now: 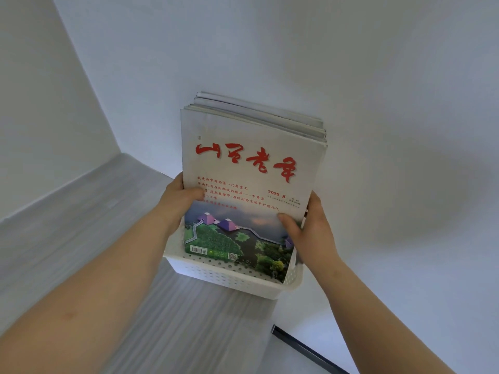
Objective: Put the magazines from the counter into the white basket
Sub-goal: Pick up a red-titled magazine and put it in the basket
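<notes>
magazines [251,163]: stack, upright, lower ends in basket | white basket [232,276]: perforated, on counter

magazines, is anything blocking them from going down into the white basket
Nothing visible does. The magazines stand upright with their lower edge already inside the white basket, held by the left hand and right hand on either side.

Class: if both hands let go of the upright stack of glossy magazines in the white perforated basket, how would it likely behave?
The stack of glossy magazines stands well above the white perforated plastic basket, so it would probably tip or fan. Thin covers suggest flopping. The left hand and right hand grip its edges.
</notes>
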The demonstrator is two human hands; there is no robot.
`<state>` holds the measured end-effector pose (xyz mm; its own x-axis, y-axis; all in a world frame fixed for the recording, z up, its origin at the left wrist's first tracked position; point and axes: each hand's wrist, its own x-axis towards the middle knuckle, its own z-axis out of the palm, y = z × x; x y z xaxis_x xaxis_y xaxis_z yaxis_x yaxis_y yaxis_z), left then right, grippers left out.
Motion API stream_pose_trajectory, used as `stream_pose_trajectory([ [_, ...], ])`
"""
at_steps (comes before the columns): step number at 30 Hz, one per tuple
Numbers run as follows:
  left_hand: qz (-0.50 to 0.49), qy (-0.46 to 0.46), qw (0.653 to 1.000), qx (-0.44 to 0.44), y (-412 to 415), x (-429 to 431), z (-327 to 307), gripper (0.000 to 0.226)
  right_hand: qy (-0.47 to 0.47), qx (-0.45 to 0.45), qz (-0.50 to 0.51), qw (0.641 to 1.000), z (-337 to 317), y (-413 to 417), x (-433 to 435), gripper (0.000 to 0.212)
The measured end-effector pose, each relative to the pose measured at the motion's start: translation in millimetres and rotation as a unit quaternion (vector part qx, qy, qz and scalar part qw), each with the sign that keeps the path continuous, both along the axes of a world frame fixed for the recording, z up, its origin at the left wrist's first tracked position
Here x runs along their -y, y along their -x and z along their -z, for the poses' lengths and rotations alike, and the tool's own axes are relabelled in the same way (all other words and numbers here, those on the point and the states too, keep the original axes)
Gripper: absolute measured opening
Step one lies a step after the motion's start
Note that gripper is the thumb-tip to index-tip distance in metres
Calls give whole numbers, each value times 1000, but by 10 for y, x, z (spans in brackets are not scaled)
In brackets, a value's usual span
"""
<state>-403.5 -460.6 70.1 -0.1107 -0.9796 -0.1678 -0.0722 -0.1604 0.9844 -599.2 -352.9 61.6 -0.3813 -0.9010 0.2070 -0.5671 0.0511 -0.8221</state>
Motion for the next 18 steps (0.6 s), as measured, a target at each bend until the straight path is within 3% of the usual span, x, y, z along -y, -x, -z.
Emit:
stream_pose_trajectory([
  [5,25,35,995,85,-83,-106,3,50,-42,12,-3,999,147,91,-133,53],
  [10,-103,63,974,191,-269,-357,121,67,-120,176,-1,977,288,148,-413,54],
  [13,-134,7,978,162,-390,-672,347,62,-147,253,-72,954,348,71,-575,37],
  [15,-124,-49,986,96,-386,-829,483,43,-145,276,-79,947,364,27,-604,33],
  [18,-126,-83,987,50,-354,-828,562,44,-144,296,-69,942,349,8,-597,32],
])
